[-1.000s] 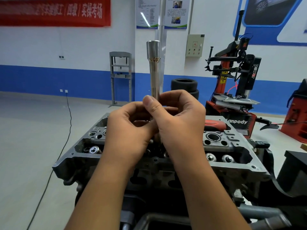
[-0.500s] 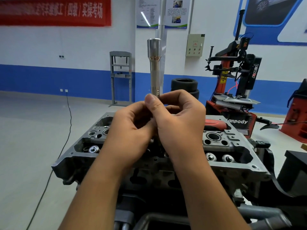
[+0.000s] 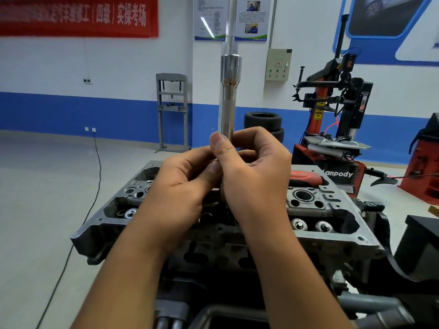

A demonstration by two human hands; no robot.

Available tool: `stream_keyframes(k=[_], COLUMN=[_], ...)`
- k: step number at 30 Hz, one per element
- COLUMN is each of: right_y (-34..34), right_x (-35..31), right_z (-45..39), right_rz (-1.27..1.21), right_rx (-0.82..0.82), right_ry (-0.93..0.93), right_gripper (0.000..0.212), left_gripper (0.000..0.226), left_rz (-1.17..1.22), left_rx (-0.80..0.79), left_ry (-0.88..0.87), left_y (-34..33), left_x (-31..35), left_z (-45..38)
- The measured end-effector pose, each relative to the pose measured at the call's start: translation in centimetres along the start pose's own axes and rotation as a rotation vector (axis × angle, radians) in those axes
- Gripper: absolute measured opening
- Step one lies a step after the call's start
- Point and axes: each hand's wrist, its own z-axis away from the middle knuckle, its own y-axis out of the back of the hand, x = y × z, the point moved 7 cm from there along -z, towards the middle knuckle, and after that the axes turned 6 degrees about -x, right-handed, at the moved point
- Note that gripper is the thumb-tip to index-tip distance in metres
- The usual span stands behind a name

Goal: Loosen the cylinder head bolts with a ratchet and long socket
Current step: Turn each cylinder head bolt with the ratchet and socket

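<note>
While one long socket point(image 3: 229, 96) stands upright, left hand point(image 3: 183, 193), right hand point(image 3: 254, 176) both pinch it above one cylinder head point(image 3: 332, 210).

A red banner point(image 3: 78, 16) with white writing is hung high on the wall at the left. Two posters point(image 3: 231, 17) are stuck up beside it. A small grey box point(image 3: 278, 65) is fixed to the wall. A grey metal frame point(image 3: 172, 110) is stood by the blue stripe. Black tyres point(image 3: 263, 125) are stacked on the floor. A red and black tyre machine point(image 3: 337, 119) is seen at the right. A black cable point(image 3: 95, 186) is laid across the floor.
</note>
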Motion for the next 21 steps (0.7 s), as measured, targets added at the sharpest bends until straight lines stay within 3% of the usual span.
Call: stream_keyframes(k=[8, 13, 18, 21], right_y=[0.0, 0.8, -0.3, -0.4], right_x=[0.1, -0.3, -0.4, 0.2], right_z=[0.0, 0.2, -0.2, -0.2], right_rz=[-0.021, 0.031, 0.134, 0.034], right_rx=[0.003, 0.1, -0.059, -0.138], right_ry=[-0.03, 0.011, 0.018, -0.057], right_gripper=[0.019, 0.021, 0.017, 0.017], left_gripper=[0.022, 0.03, 0.027, 0.025], left_rz=[-0.104, -0.031, -0.136, -0.164], left_rx=[0.277, -0.016, 0.233, 0.29], left_ry=[-0.024, 0.048, -0.008, -0.015], left_y=[1.7, 0.1, 1.2, 1.6], left_x=[-0.5, -0.4, 0.0, -0.1], left_z=[0.1, 0.1, 0.1, 0.2])
